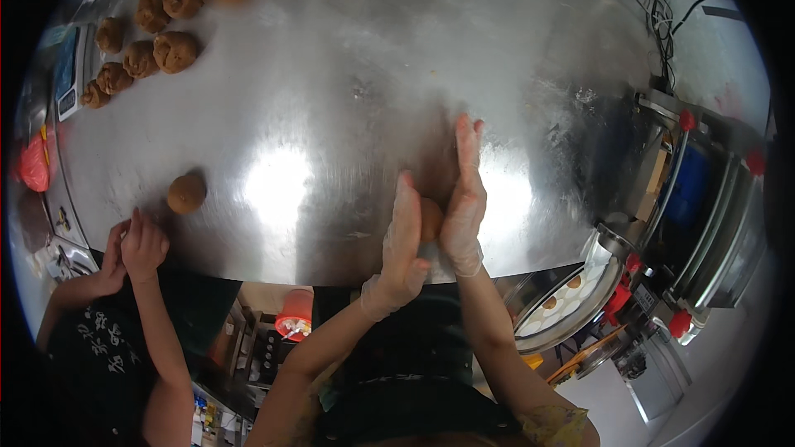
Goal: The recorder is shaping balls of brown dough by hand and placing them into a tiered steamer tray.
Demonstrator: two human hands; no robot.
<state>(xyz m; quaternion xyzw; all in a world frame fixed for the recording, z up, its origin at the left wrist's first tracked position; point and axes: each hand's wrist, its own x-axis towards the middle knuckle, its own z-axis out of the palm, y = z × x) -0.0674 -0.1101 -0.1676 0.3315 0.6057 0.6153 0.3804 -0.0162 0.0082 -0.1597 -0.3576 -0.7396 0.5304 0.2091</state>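
A brown dough ball (pixel 430 217) is held between my two palms above the near part of the steel table (pixel 348 116). My left hand (pixel 402 240), in a clear glove, is on the ball's left side with its fingers stretched upright along it. My right hand (pixel 465 199), gloved too, presses from the right, fingers long and straight; it partly hides the ball. To the left, a smooth dough ball (pixel 186 193) rests on the steel, and several rougher dough lumps (pixel 174 52) sit in rows at the upper left.
A co-worker's bare hands (pixel 137 244) are at the table's left edge. A scale (pixel 70 74) stands at far left. On the right are a machine with red knobs (pixel 708 207), a round tray (pixel 563 298) and cables (pixel 662 25). A red bucket (pixel 294 306) is below the edge.
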